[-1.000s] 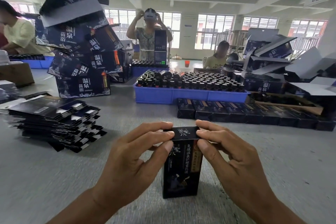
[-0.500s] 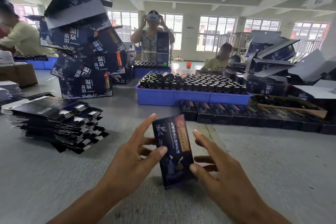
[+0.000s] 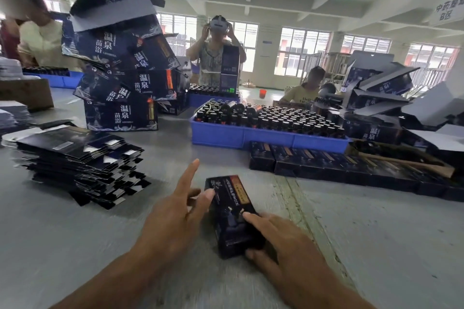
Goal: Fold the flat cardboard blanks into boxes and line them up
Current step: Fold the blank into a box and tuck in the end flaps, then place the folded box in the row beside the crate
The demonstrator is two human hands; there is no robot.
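Grey bench (image 3: 75,246) fills the lower frame. At lower centre a dark blue folded cardboard box (image 3: 232,216) lies on it; the right hand (image 3: 283,246) grips its near end, while the left hand (image 3: 173,218), fingers spread, touches its left edge with a fingertip. A stack of flat dark cardboard blanks (image 3: 80,160) sits at left, a row of finished dark boxes (image 3: 339,165) at right.

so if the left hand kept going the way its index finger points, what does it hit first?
Probably bare table, then the blue crate of bottles. The left hand points its index finger up-right, past the folded box; depth is unclear.
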